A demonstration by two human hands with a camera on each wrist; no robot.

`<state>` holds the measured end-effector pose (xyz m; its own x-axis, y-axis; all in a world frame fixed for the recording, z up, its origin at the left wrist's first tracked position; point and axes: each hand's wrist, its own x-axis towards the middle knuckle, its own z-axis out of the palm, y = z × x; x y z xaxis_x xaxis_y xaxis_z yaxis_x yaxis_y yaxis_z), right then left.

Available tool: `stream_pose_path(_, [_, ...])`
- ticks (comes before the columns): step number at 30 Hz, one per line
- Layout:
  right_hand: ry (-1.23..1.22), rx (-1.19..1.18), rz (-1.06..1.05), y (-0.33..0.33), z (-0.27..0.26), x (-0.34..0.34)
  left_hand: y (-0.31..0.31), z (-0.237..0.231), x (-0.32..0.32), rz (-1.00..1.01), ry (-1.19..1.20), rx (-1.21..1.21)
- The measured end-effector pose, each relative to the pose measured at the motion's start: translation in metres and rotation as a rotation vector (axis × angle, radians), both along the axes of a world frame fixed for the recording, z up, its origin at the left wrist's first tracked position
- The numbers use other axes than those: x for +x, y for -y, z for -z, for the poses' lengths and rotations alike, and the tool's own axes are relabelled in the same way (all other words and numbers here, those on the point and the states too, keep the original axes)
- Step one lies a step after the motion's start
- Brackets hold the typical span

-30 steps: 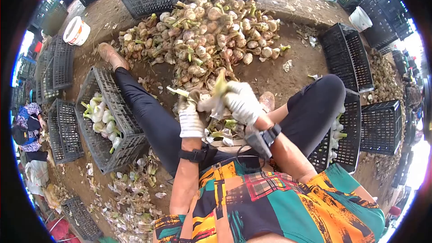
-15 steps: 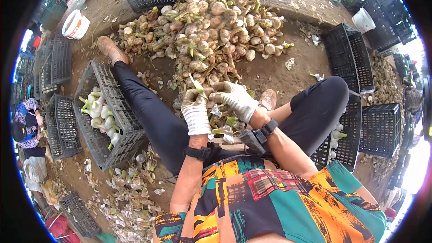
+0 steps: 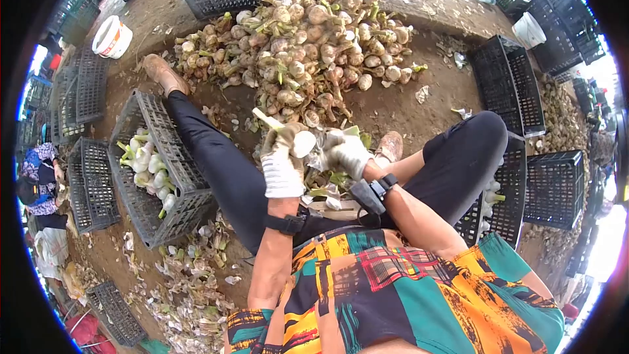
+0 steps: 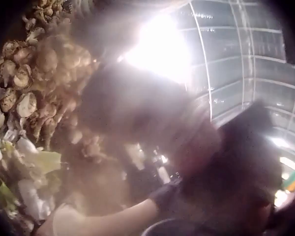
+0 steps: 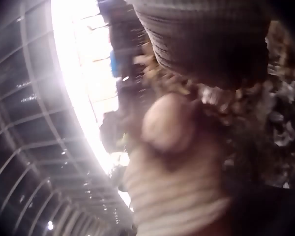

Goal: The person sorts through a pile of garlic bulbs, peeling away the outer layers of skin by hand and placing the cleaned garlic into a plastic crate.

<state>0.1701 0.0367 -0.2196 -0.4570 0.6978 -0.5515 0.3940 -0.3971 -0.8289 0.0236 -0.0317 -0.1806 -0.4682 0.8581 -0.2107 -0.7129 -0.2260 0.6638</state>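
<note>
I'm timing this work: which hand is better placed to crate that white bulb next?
Probably the left hand: it already holds the white bulb, and a crate of pale bulbs stands on that side.

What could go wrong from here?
1. The pale garlic bulb might slip from the left hand and drop toward the unpeeled pile in front.
2. The left leg lies close alongside the crate of cleaner bulbs; a shift could bump it.
3. Glare and blur in the left wrist view may hide a grip slip.
</note>
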Motion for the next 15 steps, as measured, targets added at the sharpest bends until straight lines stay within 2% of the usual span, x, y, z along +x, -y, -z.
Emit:
stream_pose_path(2, [0.012, 0.016, -0.374, 0.002, 0.019, 0.011, 0.001, 0.000, -0.011, 0.072, 0.329, 0.015])
stream_pose_path(3, [-0.008, 0.143, -0.619, 0.000, 0.013, 0.008, 0.003, 0.009, -0.016, 0.062, 0.424, -0.013])
stream_pose_path(4, [0.105, 0.297, -0.738, 0.001, 0.004, -0.003, 0.004, 0.013, -0.016, 0.032, 0.425, -0.024])
stream_pose_path(6, [0.262, 0.476, -0.463, 0.005, -0.034, -0.011, 0.003, 0.019, -0.014, -0.027, 0.430, -0.046])
stream_pose_path(8, [-0.224, 0.138, -0.011, 0.002, -0.042, -0.013, 0.002, 0.019, -0.014, -0.072, 0.297, -0.135])
stream_pose_path(9, [-0.310, 0.048, 0.055, 0.000, -0.058, -0.013, 0.001, 0.018, -0.013, -0.079, 0.243, -0.184])
stream_pose_path(10, [-0.290, -0.007, 0.053, -0.002, -0.065, -0.014, 0.000, 0.017, -0.011, -0.085, 0.190, -0.230])
stream_pose_path(12, [-0.247, -0.113, 0.040, -0.002, -0.074, -0.019, -0.003, 0.021, -0.005, -0.054, 0.231, -0.250])
stream_pose_path(14, [-0.136, -0.071, 0.005, 0.000, -0.076, -0.024, -0.007, 0.031, 0.001, -0.081, 0.297, -0.334])
stream_pose_path(15, [-0.110, -0.048, 0.002, 0.002, -0.070, -0.027, -0.008, 0.014, 0.005, -0.129, 0.265, -0.414])
